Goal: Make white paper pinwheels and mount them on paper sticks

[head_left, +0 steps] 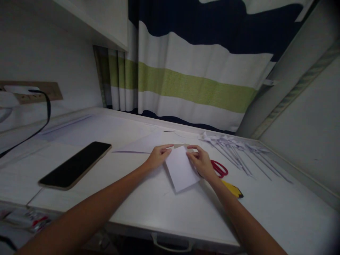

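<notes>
Head view: the left hand [158, 156] and right hand [201, 161] pinch the far corners of a white paper piece [182, 170], fingers bent, holding it tilted over the desk [148, 209]. Red loop handles [219, 169] and a yellow object [232, 189] lie beside the right forearm; a phone [75, 164] lies to the left.

Dim, greyish light is falling over the white desk [156, 209], and the white paper [182, 168] is standing out pale. Shadow is lying along the right forearm [236, 212]. Both right-hand corners are darkening; the thin paper sticks [224, 140] are looking soft.
</notes>
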Tool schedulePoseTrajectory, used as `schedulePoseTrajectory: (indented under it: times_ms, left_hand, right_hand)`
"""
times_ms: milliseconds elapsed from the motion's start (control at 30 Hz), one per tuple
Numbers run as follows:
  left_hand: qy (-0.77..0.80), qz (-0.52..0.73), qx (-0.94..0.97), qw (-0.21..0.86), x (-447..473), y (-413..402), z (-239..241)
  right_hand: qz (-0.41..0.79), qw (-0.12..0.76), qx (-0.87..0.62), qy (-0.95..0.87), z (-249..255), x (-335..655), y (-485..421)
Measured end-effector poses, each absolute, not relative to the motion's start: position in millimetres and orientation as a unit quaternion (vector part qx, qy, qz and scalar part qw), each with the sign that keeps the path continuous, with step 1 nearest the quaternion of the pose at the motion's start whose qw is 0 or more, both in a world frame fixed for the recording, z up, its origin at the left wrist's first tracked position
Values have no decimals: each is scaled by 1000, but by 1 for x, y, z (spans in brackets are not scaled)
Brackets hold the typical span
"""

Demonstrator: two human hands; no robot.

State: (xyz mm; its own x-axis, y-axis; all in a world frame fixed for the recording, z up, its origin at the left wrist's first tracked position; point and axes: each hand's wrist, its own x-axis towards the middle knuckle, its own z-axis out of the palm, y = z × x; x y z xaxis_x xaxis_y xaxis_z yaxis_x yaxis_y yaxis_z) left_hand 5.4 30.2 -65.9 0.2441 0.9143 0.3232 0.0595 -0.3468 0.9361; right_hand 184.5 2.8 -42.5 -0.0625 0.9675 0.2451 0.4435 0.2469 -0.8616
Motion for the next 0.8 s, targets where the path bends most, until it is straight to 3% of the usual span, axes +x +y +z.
schedulePoseTrajectory:
  times_ms: [233, 567, 800]
  left_hand:
    - [392, 501, 621, 458, 3, 35, -63]
    - [356, 495, 599, 520, 12, 22, -48]
    - [366, 497, 623, 480, 8, 24, -48]
  right_hand:
    - [396, 378, -538, -641, -39, 191, 5]
    - [387, 462, -544, -585, -45, 197, 8]
    - [382, 457, -517, -615, -43, 199, 8]
